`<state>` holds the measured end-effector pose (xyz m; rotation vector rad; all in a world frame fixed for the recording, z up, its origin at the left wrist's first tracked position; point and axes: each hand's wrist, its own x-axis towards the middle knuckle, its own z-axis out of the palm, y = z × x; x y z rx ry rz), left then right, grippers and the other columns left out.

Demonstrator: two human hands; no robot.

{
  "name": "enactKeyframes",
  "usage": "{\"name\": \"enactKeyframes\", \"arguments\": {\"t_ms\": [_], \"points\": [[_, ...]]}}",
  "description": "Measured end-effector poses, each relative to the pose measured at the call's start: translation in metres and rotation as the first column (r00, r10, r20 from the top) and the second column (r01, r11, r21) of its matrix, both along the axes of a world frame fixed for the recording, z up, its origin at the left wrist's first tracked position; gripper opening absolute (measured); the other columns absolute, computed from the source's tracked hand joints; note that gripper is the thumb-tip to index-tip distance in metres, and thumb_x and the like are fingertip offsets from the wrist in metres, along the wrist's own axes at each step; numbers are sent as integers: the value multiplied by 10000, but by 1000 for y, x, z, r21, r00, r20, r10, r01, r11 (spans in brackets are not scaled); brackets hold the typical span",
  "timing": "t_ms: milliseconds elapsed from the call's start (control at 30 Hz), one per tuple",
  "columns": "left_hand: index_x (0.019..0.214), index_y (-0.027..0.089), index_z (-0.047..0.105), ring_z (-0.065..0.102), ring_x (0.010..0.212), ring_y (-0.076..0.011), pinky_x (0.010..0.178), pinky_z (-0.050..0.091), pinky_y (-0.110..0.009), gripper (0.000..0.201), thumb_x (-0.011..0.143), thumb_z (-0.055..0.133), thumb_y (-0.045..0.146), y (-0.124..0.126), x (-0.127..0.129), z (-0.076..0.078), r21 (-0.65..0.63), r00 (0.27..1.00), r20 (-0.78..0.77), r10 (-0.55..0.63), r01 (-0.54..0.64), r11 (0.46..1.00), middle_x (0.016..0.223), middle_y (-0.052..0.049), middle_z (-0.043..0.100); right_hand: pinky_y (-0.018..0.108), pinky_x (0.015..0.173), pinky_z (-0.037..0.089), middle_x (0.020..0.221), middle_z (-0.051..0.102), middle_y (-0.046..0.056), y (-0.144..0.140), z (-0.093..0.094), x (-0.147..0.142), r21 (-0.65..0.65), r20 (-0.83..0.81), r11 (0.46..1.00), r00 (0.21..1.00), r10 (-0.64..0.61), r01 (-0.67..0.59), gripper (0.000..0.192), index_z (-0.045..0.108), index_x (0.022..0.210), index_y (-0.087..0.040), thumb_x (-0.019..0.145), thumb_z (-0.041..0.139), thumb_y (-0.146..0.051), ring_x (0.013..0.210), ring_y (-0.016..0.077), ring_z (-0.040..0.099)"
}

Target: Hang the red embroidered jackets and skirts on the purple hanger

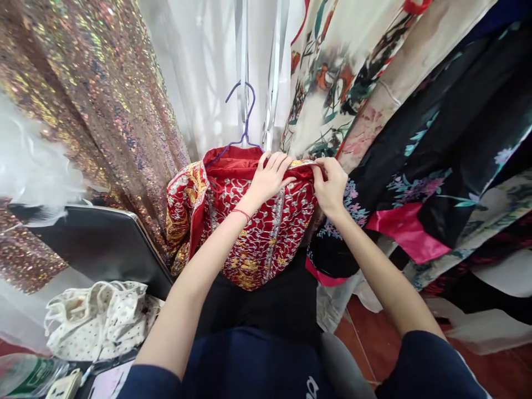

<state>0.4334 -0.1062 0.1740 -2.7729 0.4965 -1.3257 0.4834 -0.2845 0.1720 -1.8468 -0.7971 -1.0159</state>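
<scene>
A red jacket point(249, 221) with silver and gold embroidery hangs in front of me on a purple hanger point(248, 116). Its front is parted at the left, where the plain red lining shows. My left hand point(272, 176) lies over the jacket's upper edge beside the hanger, its fingers bent over the cloth and its thumb pointing right. At the right shoulder, my right hand point(331, 185) pinches the trimmed edge between thumb and fingers. The hanger's right arm is hidden behind the cloth and my left hand.
Sequined fabric point(100, 83) hangs at the left, with a dark chair back point(95, 238) before it. Below lie a white spotted cloth point(100, 318), a plastic bottle point(29, 374) and a power strip point(64, 385). Black floral garments point(424, 127) hang at the right above red floor tiles point(357, 338).
</scene>
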Motion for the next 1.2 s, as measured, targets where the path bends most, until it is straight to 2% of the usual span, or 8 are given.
{"name": "enactKeyframes", "arguments": {"t_ms": [267, 400, 567, 633, 800, 933, 1100, 1200], "points": [[1123, 149, 659, 618, 1064, -242, 1035, 373, -436, 348, 960, 552, 438, -9, -37, 40, 55, 988, -80, -133, 138, 989, 1110, -105, 713, 355, 810, 516, 972, 719, 112, -10, -8, -26, -83, 107, 994, 992, -66, 75, 376, 662, 1027, -219, 1023, 363, -447, 891, 237, 677], [1099, 98, 654, 646, 1008, -254, 933, 407, -403, 328, 971, 555, 383, -20, -39, 43, 166, 980, -189, -69, 101, 981, 1043, -141, 720, 325, 757, 504, 1022, 739, 114, -9, -7, -30, -145, 91, 985, 993, -77, 90, 383, 660, 1070, -213, 1027, 351, -437, 908, 240, 702], [1043, 135, 663, 665, 952, -218, 843, 412, -356, 268, 1027, 455, 303, -30, -43, 36, 110, 977, -207, -53, 77, 991, 956, -104, 728, 301, 607, 422, 742, 670, 45, -22, -7, -35, -156, -6, 981, 993, -121, 118, 317, 621, 1096, -198, 959, 483, -448, 655, 222, 641], [1040, 151, 665, 664, 947, -209, 847, 412, -355, 269, 1033, 439, 296, -31, -46, 31, 80, 979, -188, -83, 99, 992, 946, -91, 730, 298, 598, 405, 695, 632, 21, -30, -13, -37, -171, -79, 983, 994, -79, 65, 312, 615, 1073, -202, 934, 515, -462, 616, 213, 603], [1092, 153, 665, 649, 989, -218, 887, 420, -366, 245, 1014, 453, 246, -28, -42, 22, 60, 982, -160, -98, 108, 992, 981, -88, 731, 292, 639, 428, 693, 585, 3, -45, -30, -42, -50, -286, 963, 928, 240, -265, 323, 586, 789, -217, 971, 455, -448, 652, 182, 555], [1190, 136, 644, 615, 1093, -244, 955, 416, -386, 286, 1005, 450, 236, -30, -30, 26, 41, 991, -116, -69, 75, 996, 1109, -99, 714, 301, 608, 383, 606, 484, -9, -49, -14, -43, 7, -132, 999, 990, 47, -47, 373, 522, 645, -224, 961, 484, -419, 581, 156, 458], [1374, 150, 546, 532, 1261, -270, 1062, 379, -409, 421, 959, 482, 179, -30, -17, 35, -6, 999, -11, -44, 44, 999, 1317, -122, 627, 294, 619, 393, 653, 572, 23, -52, 24, -55, 129, 130, 983, 981, -144, 128, 354, 564, 683, -202, 965, 509, -408, 609, 144, 509], [1383, 152, 541, 503, 1300, -273, 1099, 356, -424, 429, 965, 446, 174, -27, -9, 31, -40, 999, 27, -33, 34, 999, 1342, -133, 612, 283, 616, 375, 655, 585, 30, -46, 18, -74, 42, 202, 982, 961, -191, 187, 391, 568, 682, -199, 999, 484, -412, 613, 139, 508]]}}
